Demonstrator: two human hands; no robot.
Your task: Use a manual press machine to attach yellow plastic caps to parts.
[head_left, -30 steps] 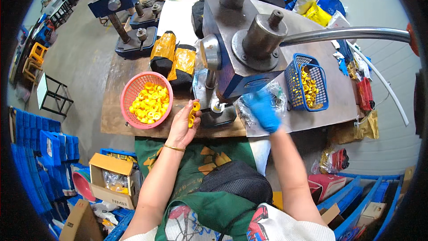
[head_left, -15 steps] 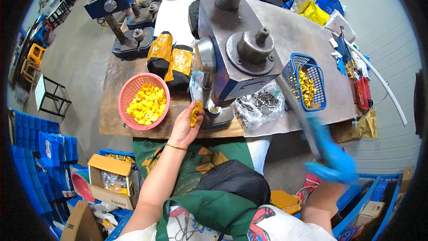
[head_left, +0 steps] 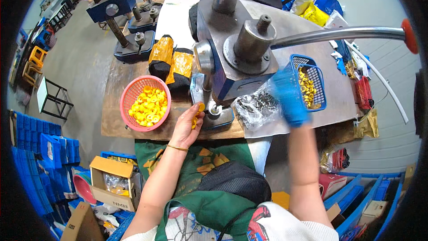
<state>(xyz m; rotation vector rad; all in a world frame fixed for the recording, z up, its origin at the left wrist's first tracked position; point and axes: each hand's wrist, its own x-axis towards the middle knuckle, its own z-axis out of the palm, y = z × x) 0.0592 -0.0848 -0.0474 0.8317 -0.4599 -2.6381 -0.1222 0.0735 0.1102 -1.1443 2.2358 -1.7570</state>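
My left hand (head_left: pixel 186 126) pinches a couple of yellow plastic caps (head_left: pixel 201 107) by the base of the arbor press, beside its lower tool (head_left: pixel 215 109). In a blue glove, my right hand (head_left: pixel 290 100) is smeared by motion; it hovers between a clear plastic bag of dark metal parts (head_left: pixel 258 108) and a blue basket of brass-yellow pieces (head_left: pixel 308 87). The arbor press (head_left: pixel 240 58) stands in front of me, its steel lever (head_left: pixel 339 35) pointing right and away from both hands. Many more yellow caps (head_left: pixel 149 105) fill a pink basket (head_left: pixel 125 94) left of my left hand.
Two orange-taped black bundles (head_left: pixel 160 53) lie behind the pink basket. More presses (head_left: pixel 111 9) stand at the far left of the wooden table (head_left: pixel 111 127). Blue crates (head_left: pixel 35 134) and an open cardboard box (head_left: pixel 111 183) are at lower left. Bags (head_left: pixel 316 13) pile up at far right.
My right hand has left the press lever and moved up and left toward the plastic bag. The lever has swung up to the right. My left hand stays with the caps.
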